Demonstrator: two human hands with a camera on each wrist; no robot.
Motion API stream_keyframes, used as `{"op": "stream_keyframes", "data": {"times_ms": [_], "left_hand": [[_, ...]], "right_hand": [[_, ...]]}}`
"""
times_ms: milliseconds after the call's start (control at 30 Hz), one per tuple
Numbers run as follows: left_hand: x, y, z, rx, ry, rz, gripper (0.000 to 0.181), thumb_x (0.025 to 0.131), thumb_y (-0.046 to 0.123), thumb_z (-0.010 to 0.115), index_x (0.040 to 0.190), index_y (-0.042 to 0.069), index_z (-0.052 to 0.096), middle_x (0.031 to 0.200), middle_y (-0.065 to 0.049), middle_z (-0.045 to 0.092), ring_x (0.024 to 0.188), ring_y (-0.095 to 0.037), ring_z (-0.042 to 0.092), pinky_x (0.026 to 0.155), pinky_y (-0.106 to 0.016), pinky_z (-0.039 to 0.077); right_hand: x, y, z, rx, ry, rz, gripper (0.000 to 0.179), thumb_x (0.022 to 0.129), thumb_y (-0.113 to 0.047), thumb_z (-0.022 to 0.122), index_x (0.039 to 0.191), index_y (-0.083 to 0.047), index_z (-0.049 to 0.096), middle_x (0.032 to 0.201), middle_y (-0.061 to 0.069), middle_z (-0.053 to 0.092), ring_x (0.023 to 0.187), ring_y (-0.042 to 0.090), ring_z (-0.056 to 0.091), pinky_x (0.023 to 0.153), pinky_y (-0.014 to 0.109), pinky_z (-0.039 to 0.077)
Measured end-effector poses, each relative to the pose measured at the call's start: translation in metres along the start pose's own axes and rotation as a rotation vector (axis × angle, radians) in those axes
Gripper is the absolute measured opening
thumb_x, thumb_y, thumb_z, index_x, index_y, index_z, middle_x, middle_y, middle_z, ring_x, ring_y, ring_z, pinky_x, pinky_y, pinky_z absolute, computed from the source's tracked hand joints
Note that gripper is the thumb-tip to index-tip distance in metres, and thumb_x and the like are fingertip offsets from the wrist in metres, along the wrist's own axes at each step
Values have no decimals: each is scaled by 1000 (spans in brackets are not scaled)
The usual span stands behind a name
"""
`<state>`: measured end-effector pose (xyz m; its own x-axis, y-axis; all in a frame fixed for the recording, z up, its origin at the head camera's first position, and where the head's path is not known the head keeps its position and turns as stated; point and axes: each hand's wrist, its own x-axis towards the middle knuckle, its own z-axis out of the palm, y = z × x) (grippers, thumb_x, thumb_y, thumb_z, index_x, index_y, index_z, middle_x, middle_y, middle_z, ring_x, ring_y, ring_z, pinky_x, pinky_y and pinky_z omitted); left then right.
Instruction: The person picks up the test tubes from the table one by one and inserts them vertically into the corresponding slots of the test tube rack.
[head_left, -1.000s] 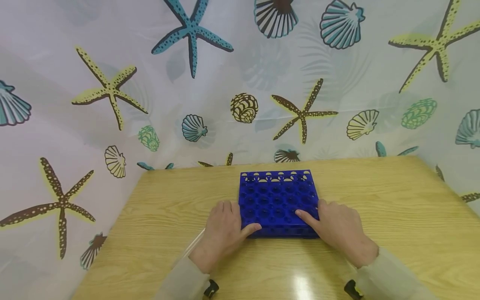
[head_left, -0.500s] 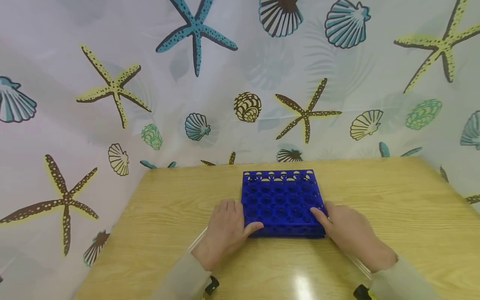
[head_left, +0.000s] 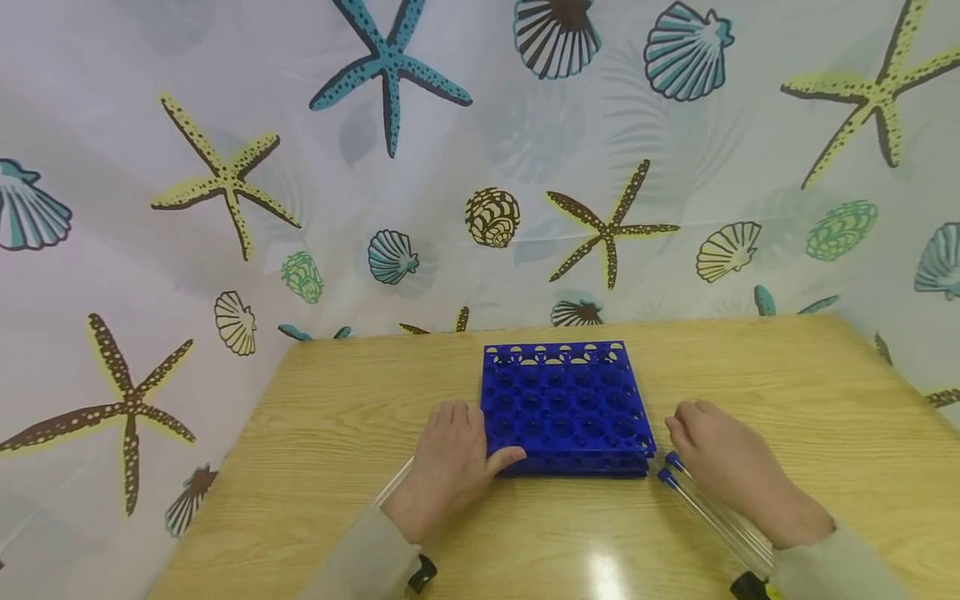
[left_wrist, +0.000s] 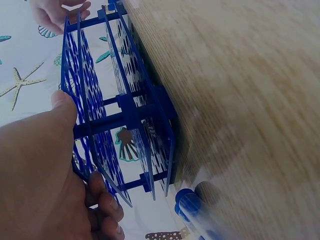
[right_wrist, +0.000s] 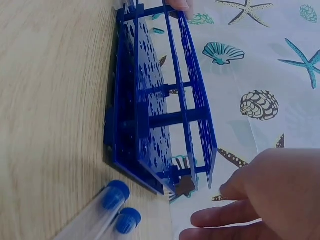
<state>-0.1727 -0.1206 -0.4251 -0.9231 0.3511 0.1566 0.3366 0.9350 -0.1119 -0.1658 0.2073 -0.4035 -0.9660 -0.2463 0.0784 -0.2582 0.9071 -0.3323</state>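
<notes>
A blue plastic test tube rack (head_left: 562,408) with rows of round holes stands on the wooden table. My left hand (head_left: 448,458) holds its left side, the thumb over the front corner and the fingers along the edge. To the right, my right hand (head_left: 738,467) hovers apart from the rack, fingers loosely bent and holding nothing. Beneath that hand lie two clear test tubes (head_left: 712,521) with blue caps, which the right wrist view shows beside the rack's base. By my left hand, blue-capped tubes (left_wrist: 192,207) lie on the table, mostly hidden by the forearm in the head view.
The wooden table (head_left: 360,392) reaches back to a white curtain (head_left: 435,167) printed with starfish and shells. The curtain also hangs along the left and right sides.
My right hand has let go of the rack's right side and moved off to the right, uncovering the two capped tubes. The left hand keeps its hold.
</notes>
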Motion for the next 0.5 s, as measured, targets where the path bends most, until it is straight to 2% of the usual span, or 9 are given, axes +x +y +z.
{"op": "stream_keyframes", "data": {"times_ms": [100, 267, 500], "left_hand": [[0, 0, 0, -6, -1, 0, 71, 92, 76, 30, 83, 8, 46, 76, -2, 37, 73, -19, 34, 69, -30, 29], [-1, 0, -1, -19, -2, 1, 70, 92, 76, 32, 82, 8, 44, 76, -2, 37, 72, -19, 33, 69, -30, 28], [0, 0, 0, -19, -5, -3, 70, 92, 76, 31, 81, 8, 43, 75, -2, 36, 71, -19, 32, 68, -29, 27]], "right_hand": [[-3, 8, 1, -2, -27, 8, 24, 102, -14, 44, 88, -3, 61, 77, 4, 54, 65, 16, 45, 57, 32, 42], [-10, 19, 6, 7, -77, 7, 27, 99, -9, 45, 72, -9, 49, 65, 1, 43, 58, 14, 38, 51, 27, 34], [-14, 31, 7, 99, -221, 44, 19, 97, -12, 55, 79, -6, 58, 65, 0, 50, 57, 13, 44, 52, 26, 37]]}}
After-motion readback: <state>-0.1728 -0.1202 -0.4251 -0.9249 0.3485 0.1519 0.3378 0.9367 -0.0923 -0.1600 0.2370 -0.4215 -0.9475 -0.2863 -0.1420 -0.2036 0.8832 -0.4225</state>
